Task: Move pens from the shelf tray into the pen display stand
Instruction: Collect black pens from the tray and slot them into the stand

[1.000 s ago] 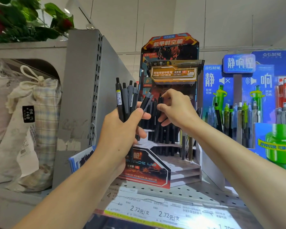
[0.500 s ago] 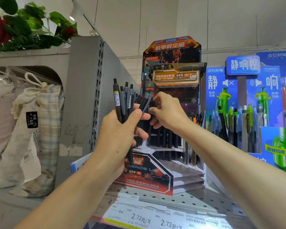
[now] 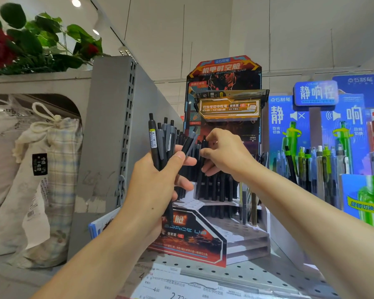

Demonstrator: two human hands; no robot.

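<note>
**Pens in hand at the display stand**

A person's left hand [image 3: 154, 186] grips a bundle of black pens [image 3: 160, 143], fingers and thumb curled round the barrels, the clicker ends fanning upward toward 12 o'clock. At 3 o'clock from that bundle, the right hand [image 3: 225, 154] reaches in with curled fingers and pinches the top of a single black pen [image 3: 204, 145] standing among the upper row of the pen display stand [image 3: 225, 78]; whether that pen is fully seated in its hole cannot be told, since the hand and the neighbouring pens cover its lower part. More black pens fill the stand's upper tier behind both hands, while the lower stepped tiers [image 3: 244, 231] at 5 o'clock show bare holes. The stand sits on a perforated metal shelf [image 3: 246, 275] with price labels [image 3: 177, 285] along its front edge. At 3 o'clock from the stand, a blue display [image 3: 315, 117] holds green, grey and white pens. At 9 o'clock, beyond a grey shelf divider [image 3: 108, 126], a checked drawstring bag [image 3: 58, 160] leans, with red artificial flowers [image 3: 0, 48] above it at 10 o'clock.
</note>
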